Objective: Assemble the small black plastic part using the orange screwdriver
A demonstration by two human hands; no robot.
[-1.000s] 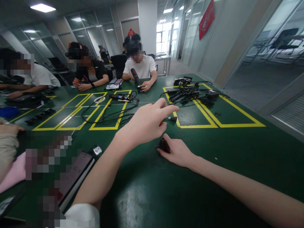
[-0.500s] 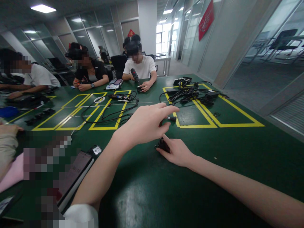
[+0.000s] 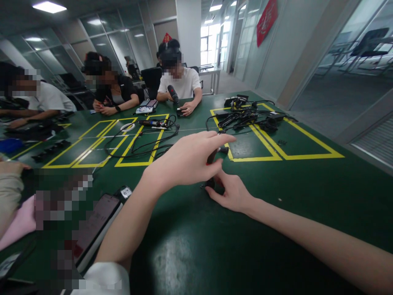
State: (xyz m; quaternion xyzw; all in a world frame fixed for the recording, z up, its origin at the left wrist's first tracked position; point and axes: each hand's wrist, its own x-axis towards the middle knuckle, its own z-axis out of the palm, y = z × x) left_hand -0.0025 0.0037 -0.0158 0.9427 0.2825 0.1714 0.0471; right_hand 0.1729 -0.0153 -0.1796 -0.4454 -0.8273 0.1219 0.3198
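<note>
My left hand [image 3: 187, 157] reaches in from the lower left over the green table [image 3: 190, 229], its fingers bent around a dark object [image 3: 211, 156] that is mostly hidden behind them. A black cylindrical tip [image 3: 224, 150] sticks out to the right, beyond its fingers. Just below, my right hand [image 3: 231, 190] pinches a small black part [image 3: 210, 183] between thumb and fingers, near the tabletop. The fingertips of both hands nearly meet; whether the two held things touch is hidden.
Black cables and adapters [image 3: 245, 116] lie across yellow-taped boxes at the back right. Another cable [image 3: 132, 155] loops at the left. A phone [image 3: 98, 223] lies beside my left forearm. Across the table, a person [image 3: 181, 84] holds a power driver [image 3: 172, 93].
My right hand has moved slightly up, its fingers now closer under my left hand. More of the small black part is covered. The view has shifted slightly.
</note>
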